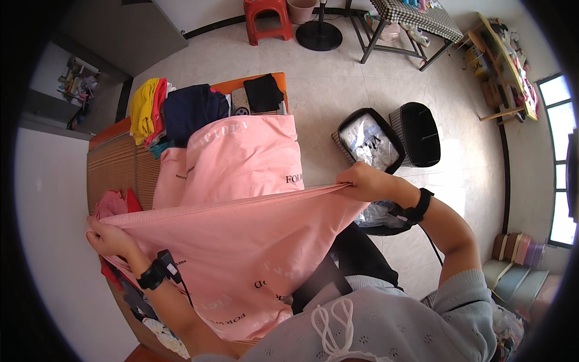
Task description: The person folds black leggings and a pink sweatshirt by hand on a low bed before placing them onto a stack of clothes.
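Note:
A pink cloth with black and white printed lettering [241, 235] is stretched between my two hands, its upper edge pulled nearly straight. My left hand [111, 238] is closed round its left corner, low over the mat's edge. At the other end my right hand [369, 181] pinches the right corner, a bit higher and farther out. The lower part of the cloth hangs in loose folds towards my lap. Just behind it, more pink printed fabric [241, 151] is spread on the mat; whether the two are joined, I cannot tell.
On the slatted mat [123, 163] lie yellow [145, 111], navy [194, 111] and black [263, 93] folded clothes. Two black-rimmed baskets [416, 134] [395, 163] stand on the floor to the right, one holding plastic-wrapped items. Farther off are a red stool [267, 21] and a round black stand base [319, 37].

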